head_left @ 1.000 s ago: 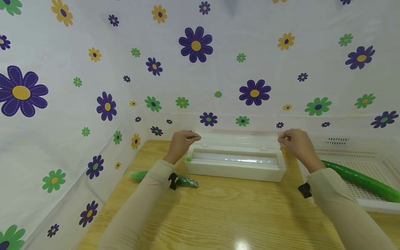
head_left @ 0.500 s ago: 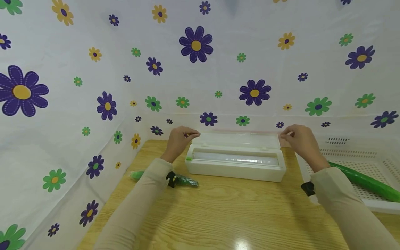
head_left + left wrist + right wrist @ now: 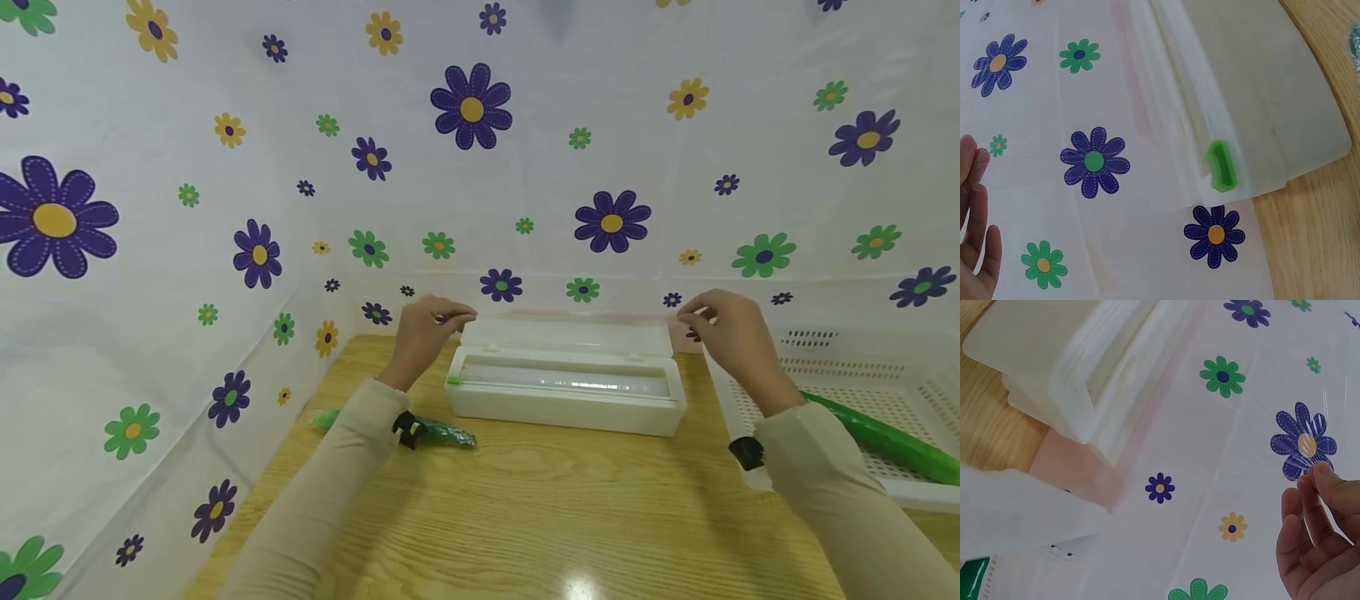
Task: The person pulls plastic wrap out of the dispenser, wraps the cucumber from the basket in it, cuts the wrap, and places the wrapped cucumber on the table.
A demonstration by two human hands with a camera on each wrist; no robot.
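A white cling film dispenser [image 3: 566, 414] stands on the wooden table with its lid [image 3: 566, 336] raised and a film roll [image 3: 540, 378] inside. My right hand [image 3: 731, 337] pinches clear cling film [image 3: 1307, 464] between thumb and fingertips, behind the box's right end; creases fan out from the pinch in the right wrist view. Behind the left end, my left hand [image 3: 422, 337] pinches the film's other corner, its fingertips partly cut off in the left wrist view. The sheet between the hands is almost invisible. A green slide cutter [image 3: 1222, 165] sits at the box's left end.
A film-wrapped cucumber [image 3: 447, 434] lies left of the box, partly behind my left forearm. On the right, a white perforated basket [image 3: 918, 495] holds a long cucumber [image 3: 888, 439]. A flower-printed cloth [image 3: 540, 183] rises close behind the box and along the left.
Both hands have risen slightly and moved apart, the left one leftward and the right one rightward, away from the lid's ends. The box and the cucumbers have stayed put.
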